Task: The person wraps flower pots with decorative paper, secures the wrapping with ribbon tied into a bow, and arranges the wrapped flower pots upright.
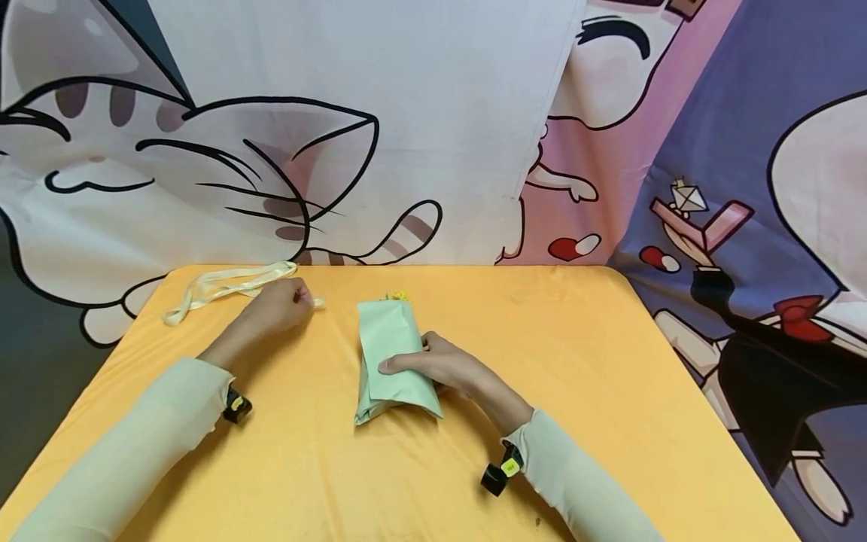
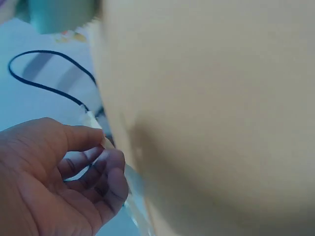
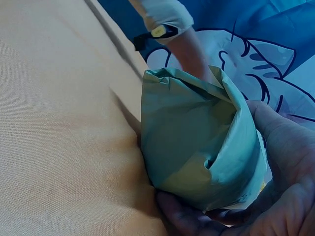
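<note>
A pale green paper wrap (image 1: 393, 354), folded round something with a bit of yellow flower (image 1: 396, 296) showing at its far end, lies mid-table. My right hand (image 1: 447, 363) grips it from the right side, thumb across the top. The right wrist view faces the folded end of the wrap (image 3: 192, 142), with fingers around it. Farther left, my left hand (image 1: 281, 305) pinches a cream ribbon (image 1: 223, 284) between thumb and fingertips; a short end sticks out past the fingers. In the left wrist view the pinched ribbon (image 2: 92, 119) runs through the fingertips.
The yellow-covered table (image 1: 576, 361) ends at a cartoon-printed cloth (image 1: 420, 150) hanging behind it. Loose loops of the ribbon lie along the table's back left edge. Each wrist wears a small black camera (image 1: 500, 470).
</note>
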A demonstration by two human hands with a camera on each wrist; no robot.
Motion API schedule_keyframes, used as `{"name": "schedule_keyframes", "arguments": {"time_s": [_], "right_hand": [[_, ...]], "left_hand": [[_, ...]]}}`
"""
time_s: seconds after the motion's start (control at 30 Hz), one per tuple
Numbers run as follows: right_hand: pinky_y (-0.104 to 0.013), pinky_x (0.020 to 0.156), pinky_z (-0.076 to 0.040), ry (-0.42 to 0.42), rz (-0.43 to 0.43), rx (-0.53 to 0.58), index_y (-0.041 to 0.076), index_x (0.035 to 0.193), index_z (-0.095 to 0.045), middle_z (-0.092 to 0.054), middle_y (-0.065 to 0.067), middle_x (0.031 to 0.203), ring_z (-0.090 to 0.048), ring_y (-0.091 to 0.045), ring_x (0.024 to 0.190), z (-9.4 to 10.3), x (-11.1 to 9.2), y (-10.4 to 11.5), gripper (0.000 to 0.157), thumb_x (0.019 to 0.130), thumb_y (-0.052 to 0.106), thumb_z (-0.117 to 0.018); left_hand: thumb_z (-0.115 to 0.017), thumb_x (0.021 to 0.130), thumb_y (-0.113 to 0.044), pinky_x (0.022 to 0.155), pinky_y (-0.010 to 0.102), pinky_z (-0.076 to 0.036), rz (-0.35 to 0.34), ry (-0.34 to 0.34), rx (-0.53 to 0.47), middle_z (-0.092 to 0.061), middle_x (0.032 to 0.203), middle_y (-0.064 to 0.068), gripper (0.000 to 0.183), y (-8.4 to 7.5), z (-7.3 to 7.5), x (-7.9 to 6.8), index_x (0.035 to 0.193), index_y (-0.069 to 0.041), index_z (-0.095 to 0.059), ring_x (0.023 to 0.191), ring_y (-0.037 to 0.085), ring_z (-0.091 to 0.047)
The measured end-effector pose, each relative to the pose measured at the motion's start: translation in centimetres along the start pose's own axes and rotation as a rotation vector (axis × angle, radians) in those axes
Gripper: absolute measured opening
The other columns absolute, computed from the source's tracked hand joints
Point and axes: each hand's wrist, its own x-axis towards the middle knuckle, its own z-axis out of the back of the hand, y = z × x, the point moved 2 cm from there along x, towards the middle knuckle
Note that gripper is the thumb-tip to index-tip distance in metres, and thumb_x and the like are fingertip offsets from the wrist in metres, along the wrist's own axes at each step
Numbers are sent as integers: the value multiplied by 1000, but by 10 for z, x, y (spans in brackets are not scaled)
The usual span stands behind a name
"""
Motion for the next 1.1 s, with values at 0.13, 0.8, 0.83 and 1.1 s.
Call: {"name": "schedule_keyframes", "arguments": {"time_s": [0.13,0.8,0.83,1.1], "right_hand": [[-36,91,-62,-8,-3,-2,2,145,-48,-67,-17,130,-74,-27,110,0,-1,0,93,84,55,-95],[-33,91,-60,23,79,-13,2,136,-56,-72,-14,120,-74,-22,102,-7,0,3,77,89,51,-92],[-33,92,-60,25,83,-15,2,137,-56,-72,-13,120,-74,-22,102,-8,0,3,77,89,51,-91],[-35,96,-61,8,74,-13,2,142,-52,-73,-15,126,-75,-23,107,-4,-4,3,83,88,50,-93]], "left_hand": [[-64,112,-22,83,39,-54,27,7,-112,-75,111,17,21,-31,3,15,112,-3,-71,92,27,-67],[-71,113,-20,77,33,-57,-226,173,-330,-79,110,12,22,-181,-18,68,127,-5,-78,96,32,-74],[-72,113,-21,76,36,-58,-236,184,-326,-79,111,13,25,-181,-19,67,130,-5,-78,94,31,-74],[-71,112,-43,99,49,-60,-205,-12,-379,-74,126,8,38,-168,-16,40,135,-12,-75,114,27,-70]]}}
